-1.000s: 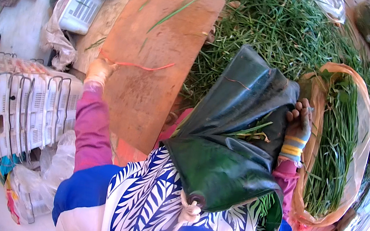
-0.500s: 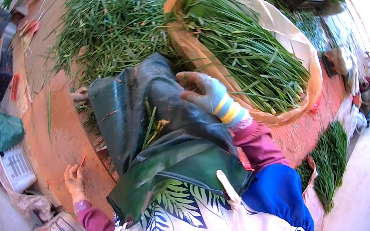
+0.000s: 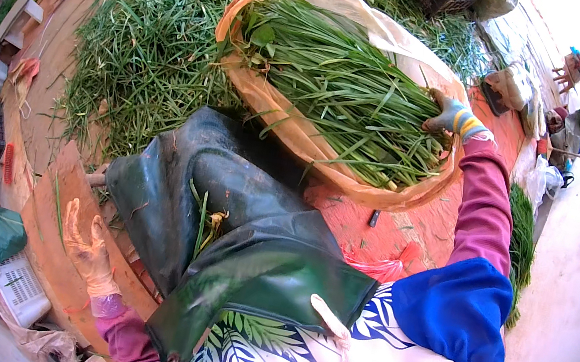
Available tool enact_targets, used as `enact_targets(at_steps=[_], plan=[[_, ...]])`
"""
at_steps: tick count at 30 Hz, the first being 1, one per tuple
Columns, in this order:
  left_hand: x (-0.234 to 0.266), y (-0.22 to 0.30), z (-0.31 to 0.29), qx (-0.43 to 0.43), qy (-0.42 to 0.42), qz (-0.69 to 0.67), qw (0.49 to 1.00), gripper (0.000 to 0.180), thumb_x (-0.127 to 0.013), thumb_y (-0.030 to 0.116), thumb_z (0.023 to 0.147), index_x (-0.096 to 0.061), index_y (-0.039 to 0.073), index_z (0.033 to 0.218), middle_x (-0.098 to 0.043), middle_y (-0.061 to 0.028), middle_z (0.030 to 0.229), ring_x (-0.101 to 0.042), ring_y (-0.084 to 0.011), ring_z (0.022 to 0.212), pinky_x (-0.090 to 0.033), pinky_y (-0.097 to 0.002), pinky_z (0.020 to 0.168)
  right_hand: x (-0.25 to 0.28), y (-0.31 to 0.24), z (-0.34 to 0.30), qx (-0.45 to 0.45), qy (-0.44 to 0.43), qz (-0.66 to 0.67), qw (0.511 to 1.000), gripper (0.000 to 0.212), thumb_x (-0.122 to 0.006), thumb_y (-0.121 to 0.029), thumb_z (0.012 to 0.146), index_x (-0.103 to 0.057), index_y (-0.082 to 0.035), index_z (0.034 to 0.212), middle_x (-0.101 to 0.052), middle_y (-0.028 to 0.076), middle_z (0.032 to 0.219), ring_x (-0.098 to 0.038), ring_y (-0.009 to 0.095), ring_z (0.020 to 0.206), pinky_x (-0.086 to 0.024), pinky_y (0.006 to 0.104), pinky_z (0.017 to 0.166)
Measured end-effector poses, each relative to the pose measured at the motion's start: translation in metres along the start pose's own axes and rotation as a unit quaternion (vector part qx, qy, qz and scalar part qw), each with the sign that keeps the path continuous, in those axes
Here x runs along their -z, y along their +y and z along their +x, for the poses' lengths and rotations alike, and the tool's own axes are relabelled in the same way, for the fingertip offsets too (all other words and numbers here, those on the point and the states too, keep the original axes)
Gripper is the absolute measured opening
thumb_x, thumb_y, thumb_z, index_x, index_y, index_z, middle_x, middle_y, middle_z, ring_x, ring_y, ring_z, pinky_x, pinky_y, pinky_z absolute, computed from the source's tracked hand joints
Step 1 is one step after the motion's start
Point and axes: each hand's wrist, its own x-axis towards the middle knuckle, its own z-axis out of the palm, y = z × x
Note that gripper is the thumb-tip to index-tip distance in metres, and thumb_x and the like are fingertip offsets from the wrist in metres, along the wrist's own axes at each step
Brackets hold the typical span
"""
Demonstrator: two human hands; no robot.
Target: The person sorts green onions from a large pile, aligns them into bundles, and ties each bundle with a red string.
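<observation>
Long green leaves, like garlic chives [image 3: 352, 91], fill an orange-tan plastic bag [image 3: 279, 113] whose mouth is spread wide. At the bag's right end, my right hand [image 3: 450, 118], in a grey-blue glove with a yellow-striped cuff, reaches over the rim. Its thumb and fingers are apart, touching or just above the leaves. My left hand [image 3: 90, 251], in a pale thin glove, is raised over a brown board [image 3: 62, 195]. The left fingers are spread with nothing between them. A dark green waterproof apron [image 3: 231, 163] covers my lap, with a few leaf scraps on it.
A broad heap of loose leaves [image 3: 148, 63] lies behind and left of the bag. Red plastic strings [image 3: 391, 265] and a small dark-handled tool [image 3: 374, 218] lie by my right side. More chives [image 3: 520, 237] lie beyond my right arm. White crates [image 3: 24, 281] stand left.
My right hand has moved from above my lap to the bag's right end. My left hand has risen and its fingers have spread. The view has shifted, showing more of the floor beside the bag.
</observation>
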Motion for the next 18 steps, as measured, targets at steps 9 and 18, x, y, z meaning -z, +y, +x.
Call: enact_targets(at_steps=[9, 18], plan=[[-0.011, 0.022, 0.002, 0.022, -0.026, -0.029, 0.999, 0.036, -0.058, 0.010, 0.081, -0.050, 0.000, 0.115, -0.048, -0.0119, 0.121, -0.042, -0.0232, 0.115, -0.035, -0.0322, 0.096, 0.000, 0.023, 0.015, 0.065, -0.110, 0.086, 0.988, 0.099, -0.079, -0.028, 0.053, -0.025, -0.007, 0.133, -0.055, 0.018, 0.111, -0.052, 0.023, 0.103, -0.039, 0.0306, 0.088], [-0.028, 0.022, 0.000, 0.041, -0.049, -0.066, 0.996, 0.032, -0.058, 0.007, 0.080, -0.054, 0.000, 0.111, -0.050, -0.0117, 0.118, -0.047, -0.0226, 0.110, -0.038, -0.0318, 0.093, -0.022, 0.042, 0.016, -0.037, -0.070, 0.165, 0.983, 0.091, -0.077, -0.023, 0.056, -0.030, -0.008, 0.132, -0.058, 0.015, 0.104, -0.055, 0.022, 0.091, -0.044, 0.0306, 0.078]])
